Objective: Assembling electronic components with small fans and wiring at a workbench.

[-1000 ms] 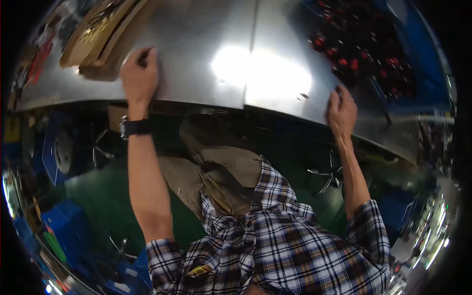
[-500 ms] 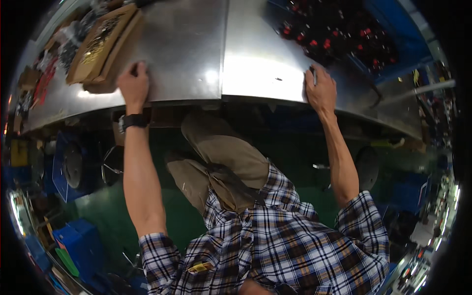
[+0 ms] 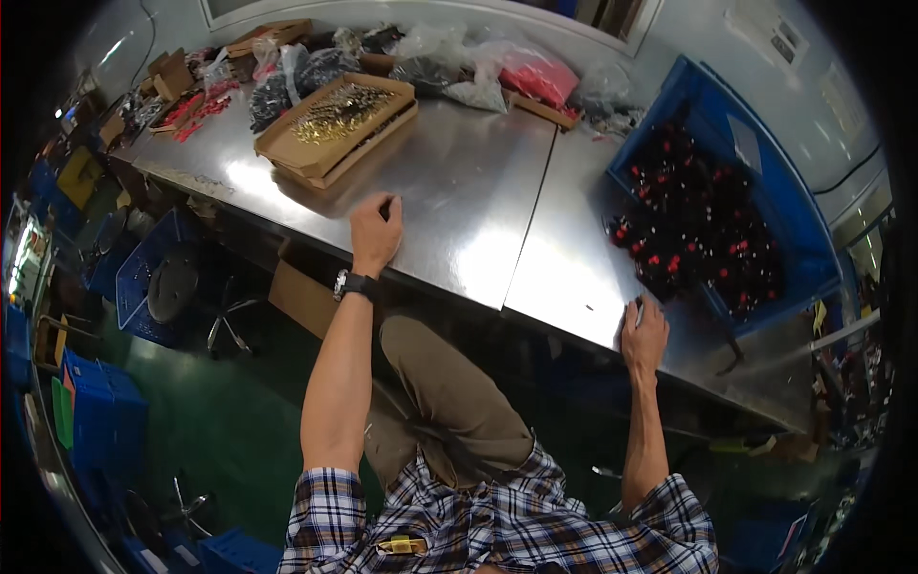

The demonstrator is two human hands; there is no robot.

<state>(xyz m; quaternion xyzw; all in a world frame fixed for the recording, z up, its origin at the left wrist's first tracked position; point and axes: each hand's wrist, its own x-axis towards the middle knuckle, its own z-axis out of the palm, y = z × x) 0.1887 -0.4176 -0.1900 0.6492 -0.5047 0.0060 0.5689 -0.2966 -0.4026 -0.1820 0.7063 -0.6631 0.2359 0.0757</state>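
Curling fingers (image 3: 654, 314) of right hand (image 3: 645, 335) and left hand (image 3: 376, 235), not showing whether pinching or finishing anything, leaving brassy pieces (image 3: 330, 122) in the cardboard tray (image 3: 285, 151) and dark parts (image 3: 703, 215) heaped in the blue bin (image 3: 798, 225).

From my end, the view has tilted up, sliding everything lower. The left hand (image 3: 376, 234) has gone from the upper left to left of centre; the right hand (image 3: 645, 332) has dropped from the upper right to mid-height. The cardboard box (image 3: 287, 148), cut off by the top edge a second ago, now shows whole at upper left. I also get the blue crate's (image 3: 808, 215) far rim at upper right. A bag of red pieces (image 3: 537, 75) and the pale wall (image 3: 708, 29) have come in along the top. The table seam (image 3: 532, 210) now leans, right of centre.
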